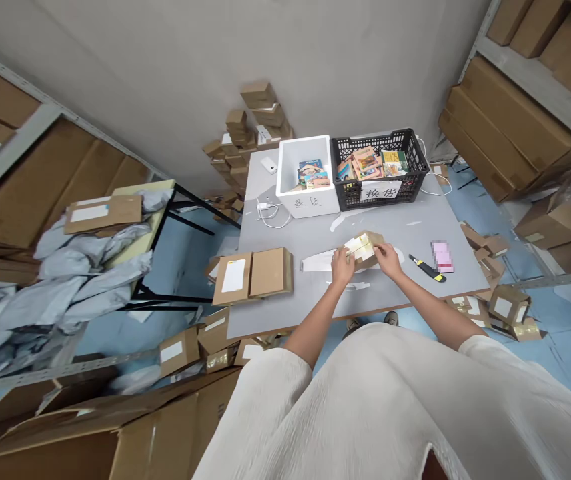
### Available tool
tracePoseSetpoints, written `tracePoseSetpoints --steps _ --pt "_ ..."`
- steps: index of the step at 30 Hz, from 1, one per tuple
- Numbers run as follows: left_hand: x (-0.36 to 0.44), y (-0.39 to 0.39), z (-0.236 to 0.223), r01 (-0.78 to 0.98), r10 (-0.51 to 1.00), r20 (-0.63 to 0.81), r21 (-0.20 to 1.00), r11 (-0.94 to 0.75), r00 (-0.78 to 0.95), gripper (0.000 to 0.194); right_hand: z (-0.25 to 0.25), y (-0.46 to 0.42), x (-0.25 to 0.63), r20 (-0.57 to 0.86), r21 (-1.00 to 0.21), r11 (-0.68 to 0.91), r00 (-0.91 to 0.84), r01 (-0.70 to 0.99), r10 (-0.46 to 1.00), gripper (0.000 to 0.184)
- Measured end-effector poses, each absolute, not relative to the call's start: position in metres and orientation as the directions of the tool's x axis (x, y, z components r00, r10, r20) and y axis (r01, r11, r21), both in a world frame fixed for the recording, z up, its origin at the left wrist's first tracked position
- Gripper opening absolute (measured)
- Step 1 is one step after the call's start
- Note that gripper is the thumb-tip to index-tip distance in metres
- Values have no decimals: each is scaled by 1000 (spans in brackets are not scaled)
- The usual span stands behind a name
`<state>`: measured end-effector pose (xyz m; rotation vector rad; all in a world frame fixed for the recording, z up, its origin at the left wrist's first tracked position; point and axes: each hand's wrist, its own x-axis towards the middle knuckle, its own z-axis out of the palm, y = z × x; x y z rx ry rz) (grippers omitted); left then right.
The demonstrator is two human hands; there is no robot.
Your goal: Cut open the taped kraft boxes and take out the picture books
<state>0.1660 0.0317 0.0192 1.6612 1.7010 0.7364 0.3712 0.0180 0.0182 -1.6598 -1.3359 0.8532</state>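
A small cardboard box [375, 238] with a pale label and shiny tape on its top sits between my hands over the grey table [310, 240]. My left hand [342, 267] grips its left edge with closed fingers. At the right edge my right hand [388, 259] pinches the box, or the tape on it; the exact contact is too small to tell. To the right lie a black and yellow box cutter [427, 268] and a pink, partly blurred item [442, 257]. White scraps of paper or tape residue lie about the box.
Behind my hands stand a white foam bin [310, 203] and a black crate [380, 193], both holding books. Two cardboard boxes [269, 272] rest at the table's left edge. A side table [158, 227] bears grey mailing bags [85, 280]. Cardboard boxes [510, 303] clutter the floor.
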Motion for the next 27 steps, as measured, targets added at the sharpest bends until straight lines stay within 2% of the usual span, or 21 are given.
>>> tracePoseSetpoints --steps 4,6,9,11,15,18,27 --pt "155 30 39 522 999 36 852 -36 10 41 28 25 341 1 -878 -33 71 477 998 30" --pt "146 28 44 522 999 41 852 -40 10 47 28 26 330 -30 -839 -82 105 537 994 28" --pt "127 22 43 509 1000 27 861 -17 -13 49 25 26 318 -91 -779 -225 250 585 964 43" --pt "113 18 37 493 999 6 870 12 -36 48 22 27 311 -119 -785 -251 260 567 958 47" --pt "88 11 24 489 996 -45 869 78 -79 46 18 27 299 -93 -851 -134 106 507 990 42" --pt "83 12 18 480 994 -62 872 99 -93 46 18 25 297 -72 -865 -97 70 492 995 39" --pt "156 37 21 475 998 -56 879 37 26 44 28 23 363 -32 -843 -166 261 512 965 38"
